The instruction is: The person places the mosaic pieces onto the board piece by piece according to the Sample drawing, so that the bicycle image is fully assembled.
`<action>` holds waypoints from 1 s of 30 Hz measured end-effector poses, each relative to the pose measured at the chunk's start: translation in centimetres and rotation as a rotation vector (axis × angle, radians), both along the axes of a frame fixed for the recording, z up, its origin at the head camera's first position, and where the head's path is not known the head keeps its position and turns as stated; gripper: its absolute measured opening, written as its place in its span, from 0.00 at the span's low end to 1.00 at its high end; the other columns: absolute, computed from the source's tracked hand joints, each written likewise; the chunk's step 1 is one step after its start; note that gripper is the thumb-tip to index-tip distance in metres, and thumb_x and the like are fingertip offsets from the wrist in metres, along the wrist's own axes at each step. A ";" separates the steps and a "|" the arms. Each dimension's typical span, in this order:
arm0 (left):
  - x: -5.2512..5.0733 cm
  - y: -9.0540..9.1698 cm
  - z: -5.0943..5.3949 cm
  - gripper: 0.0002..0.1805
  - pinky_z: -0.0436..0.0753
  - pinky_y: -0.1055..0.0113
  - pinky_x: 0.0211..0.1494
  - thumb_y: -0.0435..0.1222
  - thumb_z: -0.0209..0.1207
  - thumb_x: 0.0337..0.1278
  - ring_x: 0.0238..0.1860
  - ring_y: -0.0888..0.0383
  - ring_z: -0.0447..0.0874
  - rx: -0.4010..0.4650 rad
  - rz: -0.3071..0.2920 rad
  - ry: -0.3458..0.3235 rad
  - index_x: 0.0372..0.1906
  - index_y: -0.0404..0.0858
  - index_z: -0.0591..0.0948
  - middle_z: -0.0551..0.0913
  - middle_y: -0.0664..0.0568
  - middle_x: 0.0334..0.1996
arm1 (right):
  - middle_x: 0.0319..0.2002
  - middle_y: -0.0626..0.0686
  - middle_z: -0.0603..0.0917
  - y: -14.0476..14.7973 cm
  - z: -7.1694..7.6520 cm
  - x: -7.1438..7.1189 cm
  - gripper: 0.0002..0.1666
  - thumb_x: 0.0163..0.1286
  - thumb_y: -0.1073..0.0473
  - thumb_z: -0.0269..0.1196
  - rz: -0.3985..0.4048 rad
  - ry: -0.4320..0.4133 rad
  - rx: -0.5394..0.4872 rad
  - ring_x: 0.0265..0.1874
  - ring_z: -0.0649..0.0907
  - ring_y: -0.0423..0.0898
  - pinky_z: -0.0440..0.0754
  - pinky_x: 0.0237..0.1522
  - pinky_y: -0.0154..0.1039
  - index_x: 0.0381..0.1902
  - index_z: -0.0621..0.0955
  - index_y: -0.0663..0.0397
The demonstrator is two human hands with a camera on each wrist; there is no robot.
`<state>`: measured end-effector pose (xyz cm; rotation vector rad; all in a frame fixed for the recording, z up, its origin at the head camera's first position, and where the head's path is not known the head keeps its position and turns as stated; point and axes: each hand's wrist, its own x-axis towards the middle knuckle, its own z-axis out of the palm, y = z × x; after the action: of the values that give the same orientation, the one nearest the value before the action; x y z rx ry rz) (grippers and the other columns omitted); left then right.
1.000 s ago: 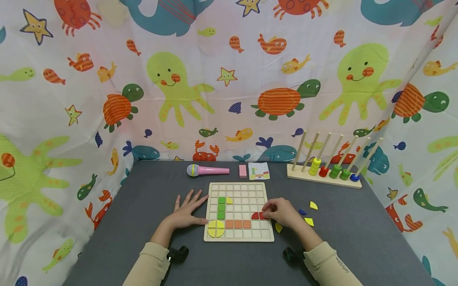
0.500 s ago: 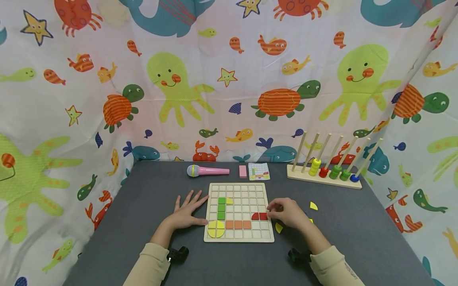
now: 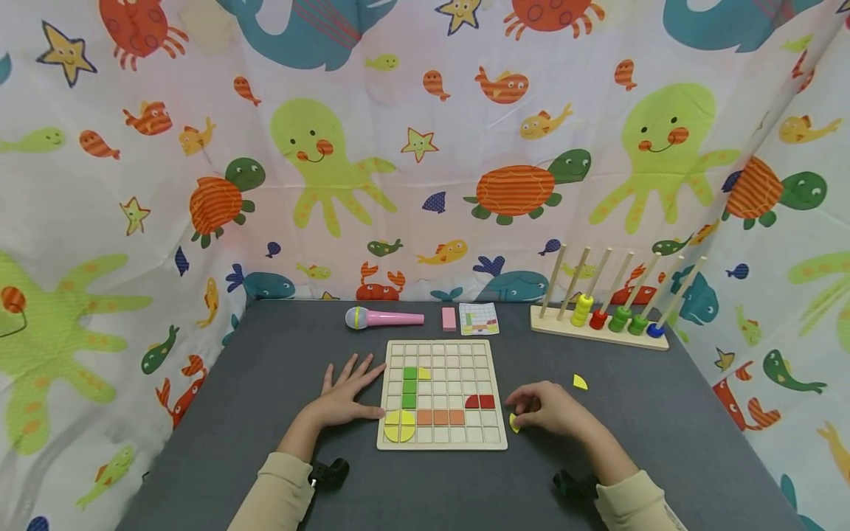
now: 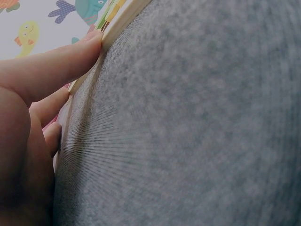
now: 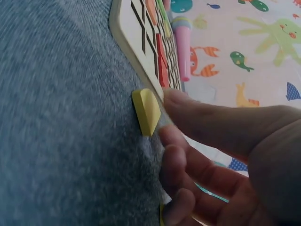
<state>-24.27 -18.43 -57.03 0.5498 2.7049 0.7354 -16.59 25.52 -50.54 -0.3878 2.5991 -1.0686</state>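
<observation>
In the head view, a wooden grid board (image 3: 443, 446) lies on the table, bearing green, yellow, orange and red tiles. My left hand (image 3: 337, 403) lies spread at the board's left edge, its thumb and a fingertip touching the rim. Right of the board, my right hand (image 3: 550, 410) is low over the table with loosely bent fingers. Its thumb is at a yellow quarter-round tile (image 3: 514, 422). The right wrist view shows this yellow tile (image 5: 146, 111) on the table beside the thumb and index fingertips, not between them. Red tiles (image 3: 479, 402) sit near the board's right edge.
Another yellow tile (image 3: 581, 382) lies beyond my right hand. Behind the board are a pink toy microphone (image 3: 385, 318), a pink block (image 3: 448, 318) and a pattern card (image 3: 478, 318). A peg stand (image 3: 598, 332) with coloured rings stands at the back right. A printed curtain (image 3: 438, 162) hangs behind.
My right hand has let go of the red tile at the board's right edge and moved right and nearer, to the yellow tile. My left hand has stayed in place.
</observation>
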 end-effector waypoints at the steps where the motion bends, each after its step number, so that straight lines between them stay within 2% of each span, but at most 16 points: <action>1: 0.0 0.0 0.0 0.57 0.16 0.38 0.73 0.75 0.62 0.41 0.82 0.54 0.22 0.001 0.001 0.001 0.79 0.71 0.51 0.40 0.67 0.82 | 0.33 0.48 0.83 0.1 -0.1 0.0 0.17 0.60 0.59 0.75 0.015 -0.007 0.003 0.28 0.77 0.43 0.75 0.29 0.34 0.48 0.87 0.53; 8: 0.4 0.1 0.5 0.57 0.16 0.38 0.74 0.74 0.62 0.42 0.82 0.53 0.23 0.004 0.002 0.006 0.79 0.69 0.52 0.41 0.66 0.82 | 0.37 0.48 0.84 0.5 -0.5 0.1 0.19 0.61 0.60 0.74 0.077 -0.017 0.016 0.31 0.77 0.43 0.76 0.30 0.34 0.51 0.87 0.51; 12: 0.7 0.3 1.1 0.57 0.17 0.37 0.73 0.73 0.63 0.44 0.82 0.51 0.23 0.013 -0.007 -0.001 0.80 0.66 0.52 0.41 0.62 0.82 | 0.36 0.47 0.84 0.6 -0.5 0.1 0.15 0.61 0.60 0.74 0.075 -0.012 0.024 0.33 0.78 0.44 0.77 0.31 0.35 0.47 0.89 0.49; 16: 0.9 0.4 1.6 0.57 0.17 0.34 0.72 0.71 0.64 0.45 0.82 0.45 0.25 0.051 -0.020 0.005 0.80 0.60 0.55 0.45 0.53 0.83 | 0.33 0.47 0.83 0.7 -0.6 0.2 0.11 0.59 0.59 0.76 0.049 -0.018 0.029 0.32 0.78 0.45 0.77 0.30 0.36 0.40 0.88 0.50; 23: 0.9 0.3 1.6 0.57 0.17 0.34 0.72 0.71 0.64 0.45 0.82 0.44 0.25 0.055 -0.027 0.004 0.81 0.59 0.55 0.45 0.52 0.83 | 0.28 0.46 0.83 0.8 -0.6 0.1 0.10 0.57 0.58 0.77 0.040 -0.022 0.005 0.28 0.79 0.44 0.77 0.29 0.35 0.34 0.86 0.50; 30: 0.8 0.4 1.3 0.57 0.17 0.35 0.72 0.72 0.63 0.44 0.82 0.46 0.26 0.041 -0.010 0.005 0.80 0.62 0.55 0.45 0.55 0.83 | 0.26 0.43 0.84 0.2 -0.3 -0.1 0.08 0.59 0.54 0.76 0.052 0.027 -0.028 0.27 0.79 0.40 0.78 0.30 0.34 0.31 0.86 0.47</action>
<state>-23.48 -18.06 -55.70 0.5750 2.6950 0.7902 -16.66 25.68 -50.84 -0.4771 2.5851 -1.0912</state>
